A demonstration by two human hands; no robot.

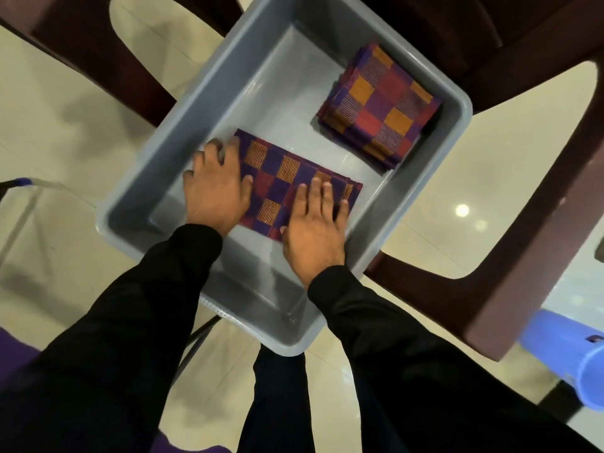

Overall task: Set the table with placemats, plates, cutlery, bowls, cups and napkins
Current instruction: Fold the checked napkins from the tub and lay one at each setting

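Note:
A grey plastic tub point(202, 103) rests on a dark brown chair. Inside it, a folded checked cloth point(277, 181) in purple, red and orange lies flat near the front. My left hand point(217, 188) lies on its left end, fingers curled over that edge. My right hand point(315, 220) lies flat on its right end, fingers spread. A second stack of folded checked cloths point(380, 106) sits in the tub's far right corner, apart from both hands.
The dark brown chair's arm point(536, 230) frames the tub on the right. A blue plastic cup or tube point(568, 358) lies at the right edge. A glossy cream tiled floor point(58, 132) surrounds everything. A metal frame with a blue cap point(23, 183) stands at left.

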